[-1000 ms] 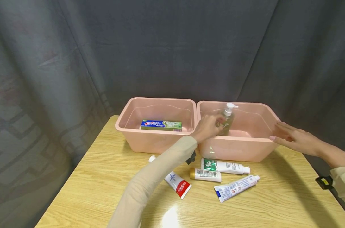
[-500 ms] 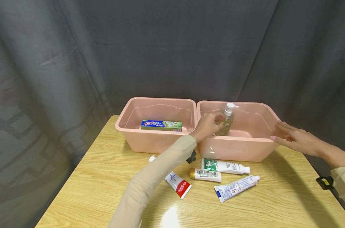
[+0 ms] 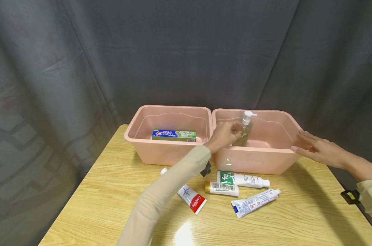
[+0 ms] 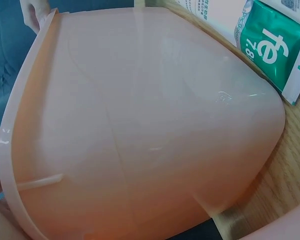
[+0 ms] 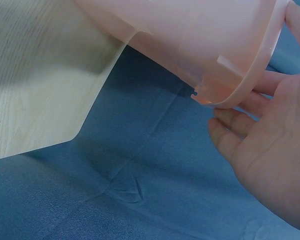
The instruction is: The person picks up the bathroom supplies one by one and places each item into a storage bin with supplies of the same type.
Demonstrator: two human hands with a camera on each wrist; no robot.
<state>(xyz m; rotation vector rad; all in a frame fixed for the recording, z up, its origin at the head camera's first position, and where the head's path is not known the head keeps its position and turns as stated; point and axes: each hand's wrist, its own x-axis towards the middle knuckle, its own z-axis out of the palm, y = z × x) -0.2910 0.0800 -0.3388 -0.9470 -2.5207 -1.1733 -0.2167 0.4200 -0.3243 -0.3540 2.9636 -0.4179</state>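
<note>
A clear pump bottle (image 3: 246, 131) with a white pump head stands in the right pink bin (image 3: 256, 160), close to its left end. My left hand (image 3: 226, 135) reaches over the front rim with bent fingers at the bottle's left side; whether they grip it is hidden. In the left wrist view the bin's wall covers most of that hand. At the bin's right end, my right hand (image 3: 324, 150) touches the rim corner with extended fingers, the thumb apart from them. The right wrist view shows those fingers (image 5: 235, 122) against the rim's outside.
A left pink bin (image 3: 170, 153) holds a Crest toothpaste box (image 3: 173, 135). On the wooden table (image 3: 112, 194) lie a Colgate tube (image 3: 192, 200), a gold-capped tube (image 3: 223, 189), a green-and-white tube (image 3: 242, 179) and a blue-and-white tube (image 3: 255, 203). A grey curtain (image 3: 186, 54) hangs behind.
My left hand's fingers have drawn slightly left across the pump bottle, while the bottle has stayed in place. My right hand and the tubes have not visibly moved.
</note>
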